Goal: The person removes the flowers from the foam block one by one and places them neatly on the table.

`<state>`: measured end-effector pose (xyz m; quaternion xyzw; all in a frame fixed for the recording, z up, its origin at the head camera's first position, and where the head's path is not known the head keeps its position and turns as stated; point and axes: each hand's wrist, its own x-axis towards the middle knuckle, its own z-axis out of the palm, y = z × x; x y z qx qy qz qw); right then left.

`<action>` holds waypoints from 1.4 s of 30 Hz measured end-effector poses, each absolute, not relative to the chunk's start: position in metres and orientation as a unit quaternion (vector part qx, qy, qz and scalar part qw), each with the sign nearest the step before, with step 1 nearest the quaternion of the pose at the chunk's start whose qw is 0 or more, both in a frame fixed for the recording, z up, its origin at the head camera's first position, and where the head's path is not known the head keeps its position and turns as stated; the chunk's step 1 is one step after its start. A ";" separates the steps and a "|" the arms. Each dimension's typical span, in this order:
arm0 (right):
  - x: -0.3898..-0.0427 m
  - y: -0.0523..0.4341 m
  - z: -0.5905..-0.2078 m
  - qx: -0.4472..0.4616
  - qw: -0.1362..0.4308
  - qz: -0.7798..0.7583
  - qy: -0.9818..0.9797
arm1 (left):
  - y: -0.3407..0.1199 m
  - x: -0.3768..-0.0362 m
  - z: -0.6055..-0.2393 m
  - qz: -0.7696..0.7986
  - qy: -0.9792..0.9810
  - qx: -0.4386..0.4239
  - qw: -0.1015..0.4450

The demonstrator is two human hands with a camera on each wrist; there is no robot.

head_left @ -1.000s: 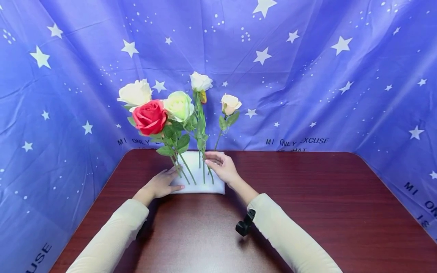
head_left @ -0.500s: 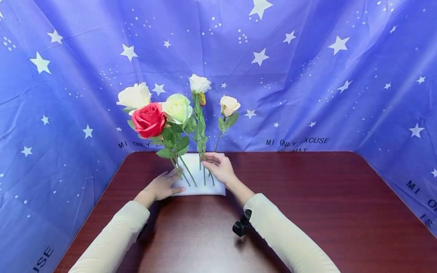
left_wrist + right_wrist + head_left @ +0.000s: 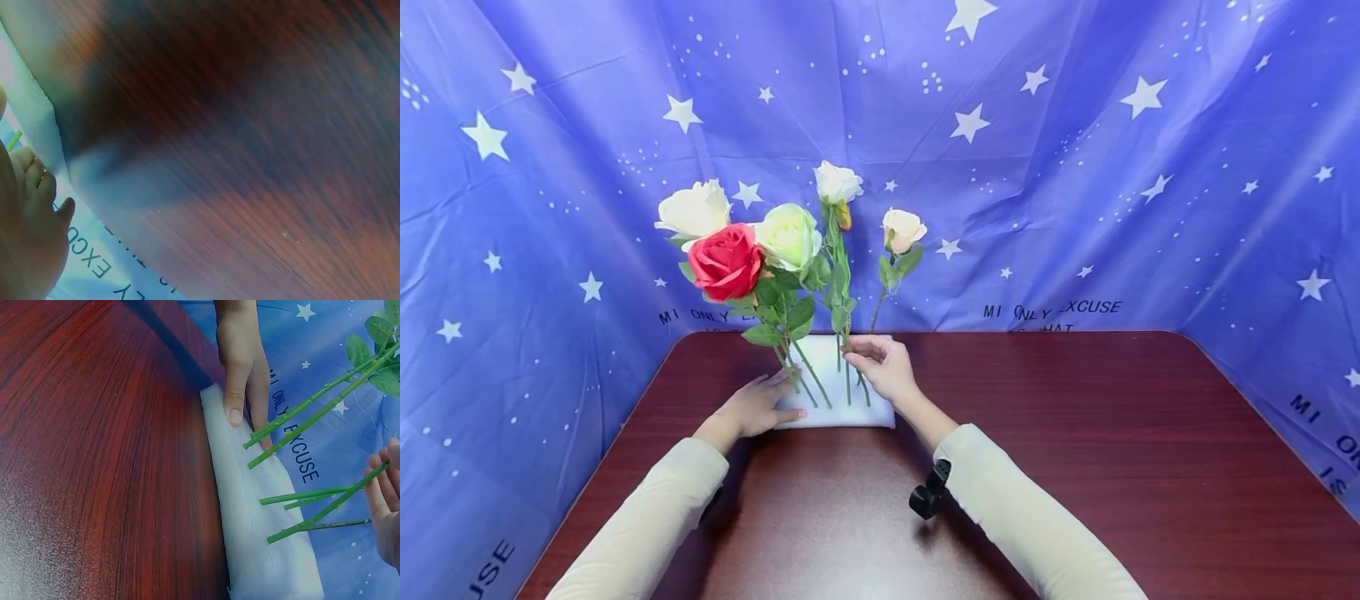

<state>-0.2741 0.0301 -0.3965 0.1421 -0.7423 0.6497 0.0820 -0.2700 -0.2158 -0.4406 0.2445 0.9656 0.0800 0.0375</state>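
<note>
A white foam block (image 3: 820, 417) lies near the table's back edge with several artificial roses standing in it. My left hand (image 3: 750, 408) rests on the block's left end, fingers extended and thumb along its front edge. With thumb and fingers, my right hand (image 3: 889, 372) pinches a green flower stem (image 3: 340, 499) that enters the block's front right. On the left are a red rose (image 3: 726, 262), a cream rose (image 3: 694, 210) and a pale green rose (image 3: 788, 237). A white rose (image 3: 837, 182) rises in the middle above a yellow bloom (image 3: 845, 217); a peach rose (image 3: 903, 231) leans right.
The dark red wooden table (image 3: 1075, 450) extends to the right and front of the block. A blue curtain (image 3: 1037, 167) with white stars hangs round the back and sides. A black wrist device (image 3: 931, 492) sticks out below the right sleeve.
My right hand has shifted slightly left at the stem, and the tops of the flowers have edged left a little. The left hand has stayed on the foam block.
</note>
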 end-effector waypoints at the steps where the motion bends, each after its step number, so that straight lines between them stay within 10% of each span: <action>1: -0.274 0.030 -0.397 0.141 0.086 0.647 -0.744 | -0.216 -0.270 -0.441 0.081 0.966 0.243 0.039; 42: -0.270 0.063 -0.398 0.179 0.098 0.656 -0.727 | -0.216 -0.271 -0.441 0.063 0.965 0.254 0.034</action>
